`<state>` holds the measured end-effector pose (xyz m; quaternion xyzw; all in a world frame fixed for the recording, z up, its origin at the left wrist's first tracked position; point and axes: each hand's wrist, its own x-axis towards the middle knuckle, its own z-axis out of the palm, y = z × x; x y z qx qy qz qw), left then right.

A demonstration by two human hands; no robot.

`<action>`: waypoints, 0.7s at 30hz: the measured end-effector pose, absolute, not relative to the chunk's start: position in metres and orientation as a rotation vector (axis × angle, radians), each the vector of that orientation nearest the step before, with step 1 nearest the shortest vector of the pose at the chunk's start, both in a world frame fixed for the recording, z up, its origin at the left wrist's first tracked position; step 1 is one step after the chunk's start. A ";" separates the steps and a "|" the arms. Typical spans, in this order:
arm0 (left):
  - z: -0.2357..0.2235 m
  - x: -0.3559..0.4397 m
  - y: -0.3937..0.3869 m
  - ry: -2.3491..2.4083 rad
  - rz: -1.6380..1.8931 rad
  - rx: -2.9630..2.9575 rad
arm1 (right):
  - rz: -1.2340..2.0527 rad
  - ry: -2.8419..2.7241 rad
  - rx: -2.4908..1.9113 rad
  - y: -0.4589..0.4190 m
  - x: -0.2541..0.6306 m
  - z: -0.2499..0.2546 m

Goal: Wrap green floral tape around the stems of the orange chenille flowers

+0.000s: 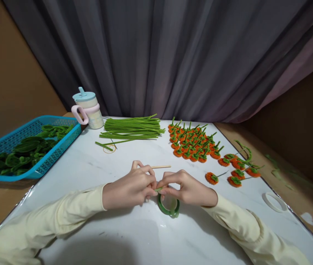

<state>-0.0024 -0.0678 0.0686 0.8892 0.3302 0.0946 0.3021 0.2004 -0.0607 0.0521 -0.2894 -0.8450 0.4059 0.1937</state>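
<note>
My left hand (134,184) and my right hand (185,187) meet fingertip to fingertip above the white table. Both pinch a short bit of green tape (159,189) between thumb and fingers. Just below them is a roll of green tape (170,212), close under my right fingers. A thin wooden stick (162,166) shows beyond my left fingers; its near end is hidden, and I cannot tell whether it is held or lies on the table.
Green fuzzy stems (132,127) lie beyond my hands, near a lidded cup (90,110). Orange persimmon-like pieces (192,141) with green stalks cluster at the back right. A blue basket (54,147) of green leaves stands left. A white tape roll (274,202) lies right.
</note>
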 end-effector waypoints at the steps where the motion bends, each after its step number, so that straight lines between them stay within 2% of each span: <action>1: 0.070 -0.002 -0.067 0.887 0.222 2.274 | 1.065 -2.393 -0.791 -0.062 0.200 0.051; 5: 0.071 -0.003 -0.059 0.900 0.161 1.776 | 0.676 -2.502 -0.646 -0.068 0.199 0.048; 9: 0.067 -0.005 -0.048 0.843 0.178 1.392 | 0.126 -2.543 -0.497 -0.068 0.199 0.040; 12: 0.061 -0.006 -0.040 0.848 0.198 1.312 | 0.018 -2.498 -0.468 -0.065 0.199 0.032; 15: 0.057 -0.008 -0.037 0.853 0.137 1.453 | 0.359 -2.386 -0.602 -0.065 0.195 0.027; 21: 0.063 -0.012 -0.054 0.881 0.137 2.377 | 1.467 -1.878 -1.061 -0.074 0.182 0.029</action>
